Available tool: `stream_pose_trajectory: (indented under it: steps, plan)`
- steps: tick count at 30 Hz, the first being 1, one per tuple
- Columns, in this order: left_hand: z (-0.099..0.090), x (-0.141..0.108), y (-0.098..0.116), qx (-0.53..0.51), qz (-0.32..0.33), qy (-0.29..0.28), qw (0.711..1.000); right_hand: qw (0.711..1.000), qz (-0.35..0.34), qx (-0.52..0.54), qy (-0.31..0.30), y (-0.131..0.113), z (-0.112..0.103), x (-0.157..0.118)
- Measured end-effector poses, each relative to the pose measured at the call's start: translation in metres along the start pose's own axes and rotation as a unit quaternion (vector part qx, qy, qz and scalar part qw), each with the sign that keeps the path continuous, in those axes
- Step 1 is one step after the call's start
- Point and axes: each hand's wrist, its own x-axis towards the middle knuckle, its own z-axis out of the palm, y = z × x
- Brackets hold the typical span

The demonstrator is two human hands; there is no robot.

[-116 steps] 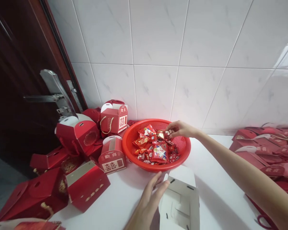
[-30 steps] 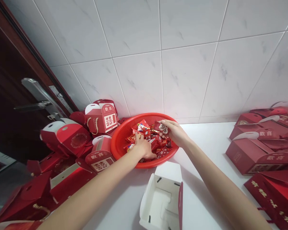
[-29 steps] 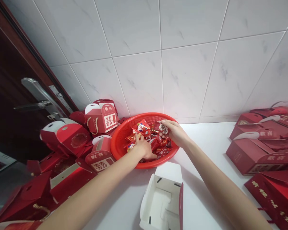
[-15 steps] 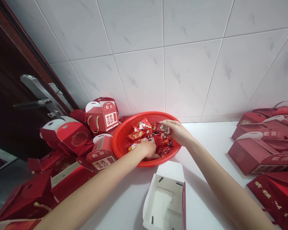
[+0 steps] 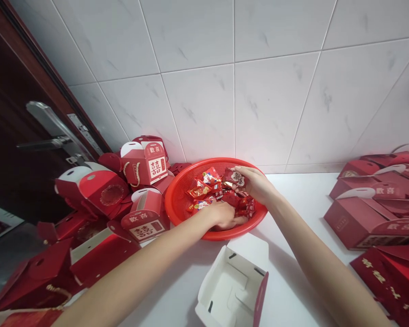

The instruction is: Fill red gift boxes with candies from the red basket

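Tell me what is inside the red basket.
The red basket holds wrapped packets, mostly red, some with gold. The left hand is in among them; the right hand holds a dark red packet above. Whatever lies beneath the top layer and left hand is covered.

The right hand (image 5: 255, 184) holds a dark red packet (image 5: 234, 177) over the red basket (image 5: 176, 217), while the left hand (image 5: 223, 214) is down among the wrapped sweets (image 5: 204, 190) — fingertips partly hidden. An open box (image 5: 226, 293), white inside, lies just before the basket — red gift boxes (image 5: 368, 220) stand at both sides.
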Motion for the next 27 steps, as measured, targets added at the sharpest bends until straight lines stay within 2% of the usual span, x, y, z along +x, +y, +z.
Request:
stream_pose_trajectory:
  steps: [2,5,10,16,27]
  plan:
    - [-0.001,0.001,-0.001,-0.032,-0.008,-0.008,0.999,1.0,0.003,0.005,0.006,0.0,0.0,0.0]
    - [-0.007,0.002,-0.005,-0.077,-0.007,-0.048,0.996,1.0,0.01,0.0,0.019,-0.002,0.001,-0.003]
    - [-0.015,0.004,-0.01,-0.081,0.025,-0.113,0.99,0.999,0.01,0.002,0.044,-0.003,0.001,-0.006]
    - [-0.01,0.007,-0.016,-0.102,0.029,-0.11,0.988,0.999,0.02,-0.001,0.039,-0.002,-0.001,-0.005]
    - [-0.009,0.007,-0.027,-0.144,0.088,-0.079,0.983,0.999,-0.03,-0.001,0.017,0.004,-0.006,-0.002]
